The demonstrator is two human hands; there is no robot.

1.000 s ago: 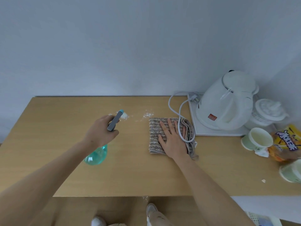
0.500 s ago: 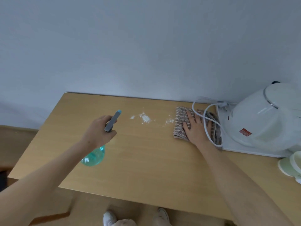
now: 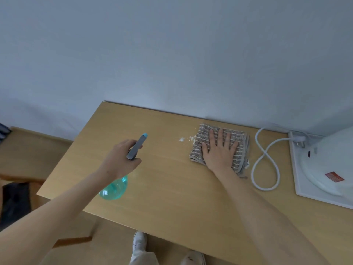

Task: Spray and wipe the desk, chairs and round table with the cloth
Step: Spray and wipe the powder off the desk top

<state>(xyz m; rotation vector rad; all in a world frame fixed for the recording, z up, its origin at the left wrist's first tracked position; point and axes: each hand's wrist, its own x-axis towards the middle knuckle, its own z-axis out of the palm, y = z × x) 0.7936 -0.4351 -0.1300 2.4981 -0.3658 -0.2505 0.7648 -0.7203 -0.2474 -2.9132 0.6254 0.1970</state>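
Nearest the camera, the person's pale shoes (image 3: 140,243) stand on the floor at the front edge of the light wooden worktop (image 3: 172,197), which is the desk of the task. Above that edge the left hand (image 3: 119,161) grips the translucent teal spray bottle with a grey trigger head and blue nozzle (image 3: 114,189), its fingers curled round the neck, the nozzle aimed at the back of the worktop.

Further in, the right hand (image 3: 219,153) lies flat with fingers spread and straight, pressing the folded grey-and-beige striped cloth (image 3: 239,142) onto the worktop near the wall. Just left of the cloth sits a small patch of white powdery residue (image 3: 184,139), not yet wiped.

This looks like the wiping step on the desk, early in the whole task, since the chairs and round table are not in view. The next move probably calls for sliding the cloth left over the residue under steady flat pressure, perhaps after a squirt from the bottle.

To the right, a looped white power cord (image 3: 265,163) lies near the cloth, leading to a white kettle on a white square base (image 3: 324,175). The kettle carries a small red label (image 3: 334,176); its writing is too small to read.
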